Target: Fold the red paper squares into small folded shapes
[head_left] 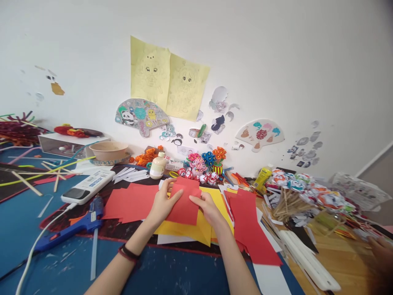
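Red paper (pixel 184 207) is held up between both hands, in the middle of the view. My left hand (pixel 164 201) grips its left edge, thumb on the front face and fingers behind. At the right edge my right hand (pixel 208 207) pinches the same paper with the thumb in front. Yellow sheets (pixel 199 232) lie beneath it on a dark mat. More red sheets (pixel 133 201) rest to the left, and another red pile (pixel 253 229) is on the right.
A blue glue gun (pixel 73 229) and a white power strip (pixel 89 187) with a cable lie left. A glue bottle (pixel 157 166) and paper flowers (pixel 208 159) stand behind. Sticks, a white tool (pixel 310 260) and someone's hand (pixel 380 250) are at right.
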